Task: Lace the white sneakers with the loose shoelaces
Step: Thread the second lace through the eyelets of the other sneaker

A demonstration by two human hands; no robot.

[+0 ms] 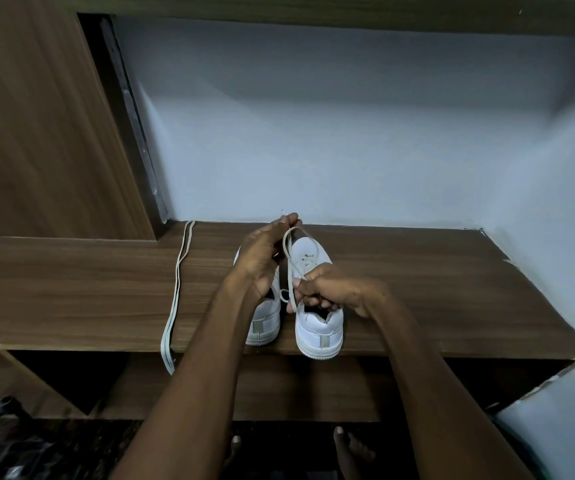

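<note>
Left hand and right hand fingers pinch one shoelace above the right sneaker; spare lace lies left on table.

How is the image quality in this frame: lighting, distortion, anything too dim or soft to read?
Head view: dim, bluish light; wide-angle bending curves the shelf edges. Left hand and right hand read clearly with the shoelace between them, sneakers sharp enough. The space under the shelf is near black; the lower-left clutter cannot be made out.
</note>
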